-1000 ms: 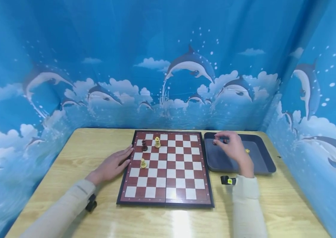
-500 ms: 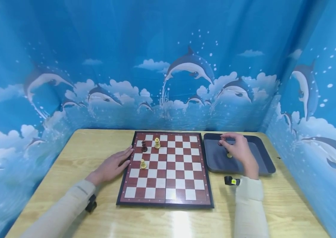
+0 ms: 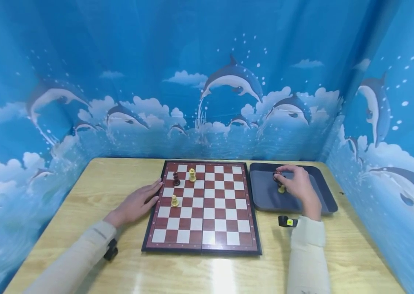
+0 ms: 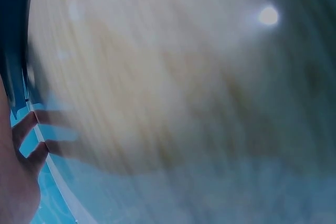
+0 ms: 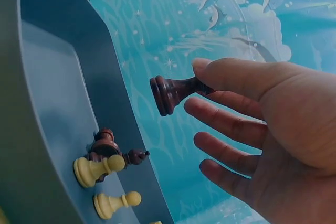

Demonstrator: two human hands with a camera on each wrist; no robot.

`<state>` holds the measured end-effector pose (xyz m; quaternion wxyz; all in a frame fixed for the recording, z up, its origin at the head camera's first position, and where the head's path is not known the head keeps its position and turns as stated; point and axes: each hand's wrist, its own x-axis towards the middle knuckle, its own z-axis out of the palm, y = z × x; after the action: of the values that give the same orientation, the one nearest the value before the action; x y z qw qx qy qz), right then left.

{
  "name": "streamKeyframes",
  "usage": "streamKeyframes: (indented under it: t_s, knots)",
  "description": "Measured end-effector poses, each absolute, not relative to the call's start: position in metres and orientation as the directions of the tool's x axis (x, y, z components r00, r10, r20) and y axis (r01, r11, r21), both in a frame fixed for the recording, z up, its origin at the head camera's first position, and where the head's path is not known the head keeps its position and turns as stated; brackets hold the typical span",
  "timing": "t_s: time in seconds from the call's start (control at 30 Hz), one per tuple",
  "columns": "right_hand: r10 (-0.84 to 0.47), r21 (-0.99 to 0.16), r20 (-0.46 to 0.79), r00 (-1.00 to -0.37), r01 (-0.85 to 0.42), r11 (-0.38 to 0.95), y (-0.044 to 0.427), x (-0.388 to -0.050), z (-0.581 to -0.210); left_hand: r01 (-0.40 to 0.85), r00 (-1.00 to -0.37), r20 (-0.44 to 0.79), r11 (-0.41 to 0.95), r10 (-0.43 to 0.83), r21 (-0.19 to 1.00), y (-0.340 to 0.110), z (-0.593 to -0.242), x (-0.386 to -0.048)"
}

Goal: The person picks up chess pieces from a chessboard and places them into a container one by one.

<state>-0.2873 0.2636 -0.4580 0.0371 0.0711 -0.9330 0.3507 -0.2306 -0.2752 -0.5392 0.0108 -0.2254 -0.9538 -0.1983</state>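
In the head view my right hand is over the dark grey tray. Thumb and fingertips pinch a dark brown chess piece by its upper end, base outward; its top is hidden by the fingers. Inside the tray are cream pawns and dark pieces, one a slim dark bishop. My left hand touches the left edge of the chessboard, fingers extended. On the board stand a dark chess piece, a tall cream piece and a cream pawn.
The board and tray lie side by side on a light wooden table. A blue dolphin-print curtain hangs behind the table and along its sides. The left wrist view shows mostly blurred tabletop.
My right hand, pinching the dark chess piece, has shifted a little to the right over the tray. The left hand stays at the board's edge, and the pieces on the board stand as before.
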Motion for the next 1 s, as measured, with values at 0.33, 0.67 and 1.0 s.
streamKeyframes:
  t_s: [0.33, 0.67, 1.0]
  knots:
    - [-0.090, -0.630, 0.058, -0.994, -0.107, 0.769, 0.271, -0.286, -0.466, 0.419, -0.903, 0.080, 0.823, 0.422, 0.384, -0.275, -0.539, -0.228]
    - [-0.081, -0.620, 0.042, -0.996, -0.090, 0.780, 0.271, -0.283, -0.456, 0.413, -0.906, 0.079, 0.826, 0.417, 0.383, -0.276, -0.539, -0.232]
    - [-0.079, -0.624, 0.078, -0.994, -0.110, 0.773, 0.272, -0.278, -0.448, 0.417, -0.905, 0.090, 0.823, 0.416, 0.385, -0.276, -0.540, -0.232]
